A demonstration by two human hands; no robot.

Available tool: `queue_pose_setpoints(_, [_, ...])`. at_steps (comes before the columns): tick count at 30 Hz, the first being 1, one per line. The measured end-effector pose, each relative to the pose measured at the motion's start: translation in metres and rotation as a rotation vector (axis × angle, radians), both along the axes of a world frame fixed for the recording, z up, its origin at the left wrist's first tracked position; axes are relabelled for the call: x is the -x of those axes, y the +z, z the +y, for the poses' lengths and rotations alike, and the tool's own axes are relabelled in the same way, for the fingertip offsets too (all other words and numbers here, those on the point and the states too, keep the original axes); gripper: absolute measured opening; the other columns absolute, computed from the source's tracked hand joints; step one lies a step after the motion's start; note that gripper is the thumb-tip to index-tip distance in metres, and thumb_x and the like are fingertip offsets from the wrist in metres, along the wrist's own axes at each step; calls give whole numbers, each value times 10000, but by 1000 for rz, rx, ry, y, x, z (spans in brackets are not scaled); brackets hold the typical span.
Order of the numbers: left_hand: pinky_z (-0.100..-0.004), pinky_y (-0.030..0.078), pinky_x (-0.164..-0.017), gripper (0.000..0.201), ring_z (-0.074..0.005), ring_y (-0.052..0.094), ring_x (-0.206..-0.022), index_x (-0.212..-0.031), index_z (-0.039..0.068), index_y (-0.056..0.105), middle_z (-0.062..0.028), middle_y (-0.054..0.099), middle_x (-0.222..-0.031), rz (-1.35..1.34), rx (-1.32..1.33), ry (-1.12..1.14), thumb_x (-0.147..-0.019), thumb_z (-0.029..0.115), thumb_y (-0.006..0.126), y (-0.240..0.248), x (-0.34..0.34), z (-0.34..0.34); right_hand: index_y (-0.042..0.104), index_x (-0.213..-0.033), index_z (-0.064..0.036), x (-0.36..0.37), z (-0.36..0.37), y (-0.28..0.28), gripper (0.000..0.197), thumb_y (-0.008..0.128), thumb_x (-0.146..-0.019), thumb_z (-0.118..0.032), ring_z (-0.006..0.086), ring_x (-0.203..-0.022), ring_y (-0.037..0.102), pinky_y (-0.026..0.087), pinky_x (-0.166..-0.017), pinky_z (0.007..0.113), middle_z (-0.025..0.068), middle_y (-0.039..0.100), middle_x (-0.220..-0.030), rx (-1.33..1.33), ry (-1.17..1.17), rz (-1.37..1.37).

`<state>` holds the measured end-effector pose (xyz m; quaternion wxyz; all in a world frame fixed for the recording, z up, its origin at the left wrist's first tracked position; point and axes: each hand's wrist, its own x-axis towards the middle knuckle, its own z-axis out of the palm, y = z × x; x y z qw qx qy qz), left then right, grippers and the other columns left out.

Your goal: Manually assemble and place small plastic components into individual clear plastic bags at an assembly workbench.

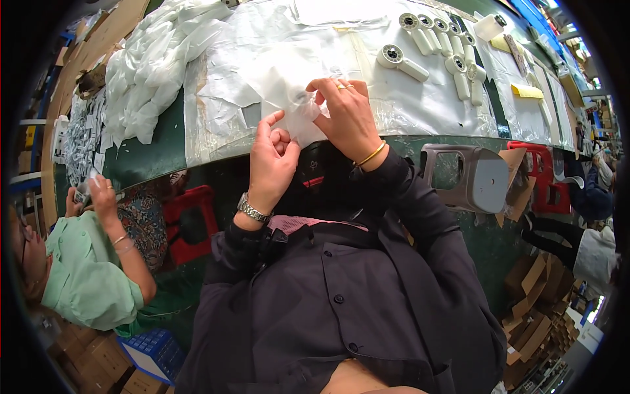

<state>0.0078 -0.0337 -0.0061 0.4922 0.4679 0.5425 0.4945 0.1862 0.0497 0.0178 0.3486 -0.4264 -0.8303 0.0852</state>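
Note:
A translucent white plastic bag [303, 125] is stretched between my two hands at the table's near edge. My left hand [274, 157] pinches the bag's near left side, its index finger pointing up and the other fingers curled. Above and to the right, my right hand [348, 117] grips the bag's other side between thumb and fingers. A pale round shape shows through the film near my right fingertips; what it is, I cannot make out. To the right on the white sheeting lies a white handheld fan [401, 62], with several more fans [457, 65] beyond it.
A heap of white plastic bags [154, 65] covers the table's left part. Further left, a co-worker in a green shirt [92, 269] handles small parts [85, 131]. A grey stool [466, 177] and a red stool [190, 220] stand by the table. Cardboard boxes [531, 295] lie lower right.

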Motion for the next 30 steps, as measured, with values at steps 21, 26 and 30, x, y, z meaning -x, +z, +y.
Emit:
queue_pose_setpoints(21, [-444,524,-898,722,-350,649,-1048,-1411,60,560,-144,623,-1183,1076,-542,239,-736,31,814,26,1,41,681,-1210,-36,-20,-42,3,280,765,-945,-69,84,-640,593,470,-604,255,12,690,-787,392,-46,380])
queue_pose_setpoints(26, [-332,542,-687,614,-255,696,-780,-1422,32,544,-91,689,-934,622,-69,135,-856,3,779,30,7,-1,678,-1222,-29,-25,-46,-1,302,780,-937,-49,66,-656,593,477,-617,237,15,696,-805,463,-60,422])
queue_pose_setpoints(30, [-251,505,-580,472,-143,669,-639,-1403,-10,534,-53,702,-786,171,-40,89,-972,-3,727,19,17,-16,676,-1229,-24,-32,-51,-4,307,782,-942,-31,43,-670,582,473,-622,221,2,696,-817,580,-76,457])
